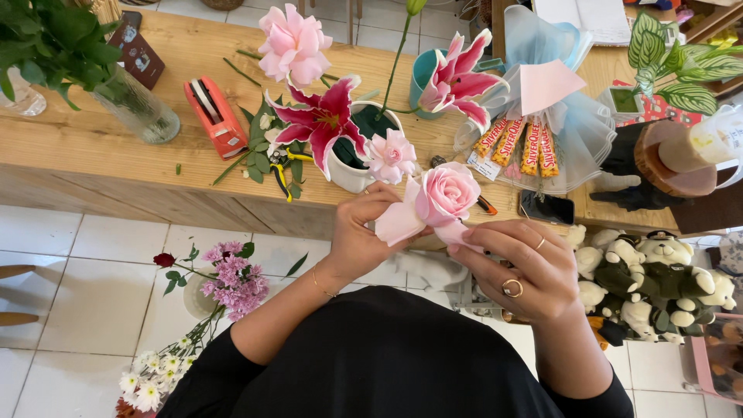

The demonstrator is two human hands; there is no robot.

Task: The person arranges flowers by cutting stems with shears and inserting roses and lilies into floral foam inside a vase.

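Position: one camera, worn on the person's head.
Facing: steeply downward over the light wooden worktable [93, 155] edge and white tiled floor [93, 255].
Range: close.

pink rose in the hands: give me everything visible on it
The pink rose is a single open bloom, pale pink, with petals spiralled tight at the centre and looser at the edge. One large outer petal is peeled down to the left. It looks fresh; whether real or artificial cannot be told. No stem shows. It is held tilted above the wooden counter's edge, left hand gripping from the left, right hand pinching a lower petal.
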